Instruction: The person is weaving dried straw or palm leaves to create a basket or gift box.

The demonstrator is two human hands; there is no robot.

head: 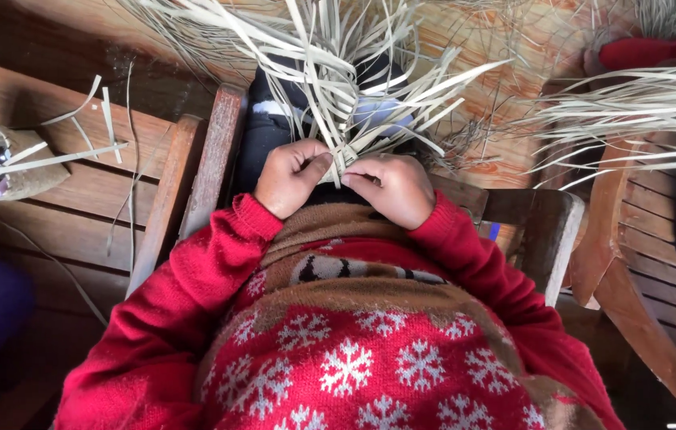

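my left hand (294,177) and right hand (392,188) sit close together in my lap, each pinching the pale straw strips (338,72) where they gather. the strips fan up and away over my dark-socked feet (274,111), hiding most of them. my fingertips curl under, so the exact grip is hard to make out.
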